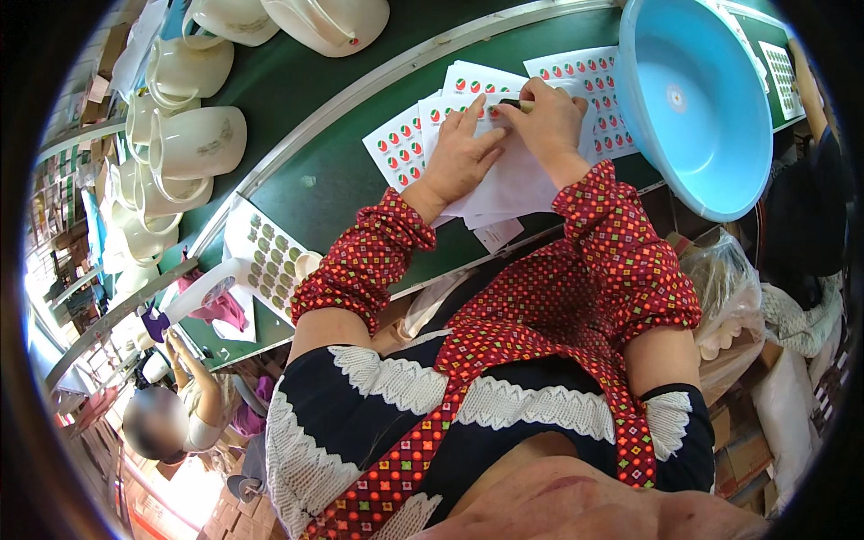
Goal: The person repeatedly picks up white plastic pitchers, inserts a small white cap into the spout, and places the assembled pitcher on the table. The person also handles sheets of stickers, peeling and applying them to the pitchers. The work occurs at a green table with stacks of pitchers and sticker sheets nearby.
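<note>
My left hand (461, 155) lies on a white decal sheet (439, 106) printed with rows of small red and green round marks, its fingers spread. My right hand (553, 124) pinches a small dark tool (511, 103) at the sheet's printed row; its exact kind is too small to tell. Blank white paper (508, 184) lies under and between the hands. Similar printed sheets (396, 148) fan out to the left, and another printed sheet (601, 79) sits to the right. Both forearms wear red patterned sleeve covers.
A large blue basin (650, 117) stands right of the sheets. Cream ceramic pots (202, 142) line the conveyor belt (261, 94) beyond the rail at left. A sheet with olive oval prints (265, 256) lies left on the green table (315, 184). Other people sit at both sides.
</note>
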Demonstrator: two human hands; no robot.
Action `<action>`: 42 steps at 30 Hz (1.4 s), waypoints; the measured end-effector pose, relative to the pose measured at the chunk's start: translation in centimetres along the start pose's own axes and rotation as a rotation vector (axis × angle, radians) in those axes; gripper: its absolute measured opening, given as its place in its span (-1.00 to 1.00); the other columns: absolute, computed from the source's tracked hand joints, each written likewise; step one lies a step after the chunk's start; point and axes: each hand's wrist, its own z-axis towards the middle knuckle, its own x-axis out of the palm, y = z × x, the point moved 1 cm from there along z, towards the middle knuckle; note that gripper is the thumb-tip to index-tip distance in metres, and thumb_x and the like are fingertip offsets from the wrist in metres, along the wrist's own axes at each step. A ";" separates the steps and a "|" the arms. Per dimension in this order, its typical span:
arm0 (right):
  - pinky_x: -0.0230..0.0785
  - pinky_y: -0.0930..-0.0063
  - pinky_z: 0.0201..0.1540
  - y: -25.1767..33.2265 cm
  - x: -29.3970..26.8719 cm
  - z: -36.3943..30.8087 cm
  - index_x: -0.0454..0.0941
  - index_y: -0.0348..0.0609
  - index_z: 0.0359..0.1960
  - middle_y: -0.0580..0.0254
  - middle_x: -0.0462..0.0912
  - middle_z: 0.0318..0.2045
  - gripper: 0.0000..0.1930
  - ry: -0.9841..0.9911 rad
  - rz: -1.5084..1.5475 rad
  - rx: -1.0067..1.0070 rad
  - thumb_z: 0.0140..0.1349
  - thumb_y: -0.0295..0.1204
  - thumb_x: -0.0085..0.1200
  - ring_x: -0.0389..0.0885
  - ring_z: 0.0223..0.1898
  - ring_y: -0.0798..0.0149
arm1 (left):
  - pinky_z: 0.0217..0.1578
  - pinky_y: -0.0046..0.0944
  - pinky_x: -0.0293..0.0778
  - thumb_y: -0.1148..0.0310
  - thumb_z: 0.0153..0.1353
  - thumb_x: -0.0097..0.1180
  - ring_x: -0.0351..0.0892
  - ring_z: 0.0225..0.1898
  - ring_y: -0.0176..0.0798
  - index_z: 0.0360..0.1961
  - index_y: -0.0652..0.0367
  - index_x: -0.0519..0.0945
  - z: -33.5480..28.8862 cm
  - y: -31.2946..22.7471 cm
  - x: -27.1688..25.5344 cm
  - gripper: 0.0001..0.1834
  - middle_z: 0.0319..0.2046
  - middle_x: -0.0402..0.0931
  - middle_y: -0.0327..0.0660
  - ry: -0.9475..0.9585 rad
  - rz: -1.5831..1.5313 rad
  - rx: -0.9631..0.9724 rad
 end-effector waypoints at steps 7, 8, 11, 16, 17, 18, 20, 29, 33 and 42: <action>0.50 0.26 -0.35 0.2 -4.1 -2.8 0.58 -0.24 -0.36 0.07 0.65 -0.53 -0.53 -0.132 0.407 0.051 0.08 -0.18 0.64 0.62 -0.51 0.12 | 0.34 0.05 0.38 0.57 0.17 0.38 0.51 0.20 0.19 0.10 0.01 0.74 -0.6 0.3 -3.0 -0.55 0.50 0.33 0.23 0.014 -0.304 -0.054; 0.47 0.30 -0.36 0.0 -5.3 -3.6 0.53 -0.25 -0.39 0.11 0.59 -0.56 -0.51 -0.098 0.458 0.090 0.06 -0.21 0.65 0.51 -0.52 0.20 | 0.37 0.02 0.36 0.62 0.18 0.33 0.49 0.19 0.15 0.05 0.11 0.70 -0.2 1.3 -4.5 -0.61 0.39 0.42 0.18 -0.149 -0.255 -0.057; 0.43 0.37 -0.36 -0.7 -8.2 -7.1 0.53 -0.27 -0.40 0.18 0.55 -0.54 -0.57 -0.035 0.418 0.098 0.09 -0.31 0.63 0.46 -0.50 0.34 | 0.36 0.14 0.30 0.65 0.26 0.15 0.40 0.23 0.26 0.15 0.29 0.51 3.6 6.0 -13.7 -0.59 0.19 0.44 0.18 -0.656 0.097 -0.022; 0.33 0.50 -0.39 -3.6 -10.2 -13.2 0.60 -0.32 -0.35 0.34 0.57 -0.51 -0.65 0.139 0.524 0.197 0.14 -0.39 0.59 0.47 -0.45 0.48 | 0.66 0.17 -0.14 0.58 0.35 -0.04 -0.17 0.64 0.50 0.53 0.63 0.04 9.7 22.1 -29.3 -0.23 0.58 -0.04 0.48 -0.965 0.346 -0.255; 0.31 0.53 -0.40 -4.1 -10.7 -14.1 0.61 -0.33 -0.34 0.38 0.57 -0.51 -0.67 0.150 0.476 0.201 0.15 -0.41 0.58 0.46 -0.44 0.52 | 0.68 0.10 -0.20 0.45 0.35 0.00 -0.21 0.68 0.42 0.57 0.65 -0.04 11.0 24.8 -32.0 -0.13 0.61 -0.07 0.43 -0.856 0.382 -0.329; 0.29 0.54 -0.41 -4.4 -11.1 -14.8 0.61 -0.32 -0.35 0.40 0.56 -0.50 -0.68 0.154 0.536 0.236 0.16 -0.41 0.57 0.45 -0.44 0.54 | 0.69 0.08 -0.24 0.38 0.34 0.01 -0.22 0.69 0.38 0.58 0.66 -0.06 11.7 28.1 -34.6 -0.09 0.62 -0.07 0.41 -0.770 0.511 -0.364; 0.25 0.56 -0.43 -4.6 -11.8 -15.8 0.61 -0.31 -0.38 0.45 0.55 -0.50 -0.70 0.184 0.669 0.288 0.19 -0.43 0.56 0.42 -0.45 0.59 | 0.70 0.05 -0.30 0.23 0.30 0.02 -0.22 0.70 0.33 0.59 0.64 -0.05 11.2 34.5 -39.8 -0.01 0.63 -0.06 0.38 -0.685 0.597 -0.458; 0.21 0.56 -0.42 -5.3 -12.5 -19.1 0.55 -0.24 -0.43 0.47 0.42 -0.54 -0.66 0.133 0.711 0.362 0.18 -0.42 0.57 0.36 -0.48 0.56 | 0.30 0.13 0.45 -0.14 0.13 0.32 0.55 0.28 0.33 0.16 0.48 0.61 12.5 30.5 -38.6 -0.15 0.17 0.61 0.37 -0.543 0.581 -0.775; 0.24 0.51 -0.40 -3.5 -13.0 -18.4 0.56 -0.24 -0.43 0.42 0.43 -0.56 -0.63 0.199 0.816 0.404 0.14 -0.36 0.60 0.38 -0.47 0.52 | -0.01 0.06 0.65 -0.33 0.14 0.41 0.81 -0.16 0.18 -0.15 0.29 0.80 6.6 30.2 -34.6 -0.24 -0.25 0.82 0.07 -0.487 0.219 -0.880; 0.34 0.28 -0.17 1.0 -16.5 -16.1 0.55 -0.20 -0.49 0.26 0.45 -0.65 -0.58 0.022 0.371 -0.097 0.05 -0.24 0.62 0.39 -0.52 0.12 | -0.39 -0.27 0.45 0.27 0.68 -0.03 0.52 -0.48 -0.29 -0.06 0.29 0.54 1.7 4.5 -26.1 -0.73 -0.45 0.54 -0.19 -0.626 -0.846 -0.500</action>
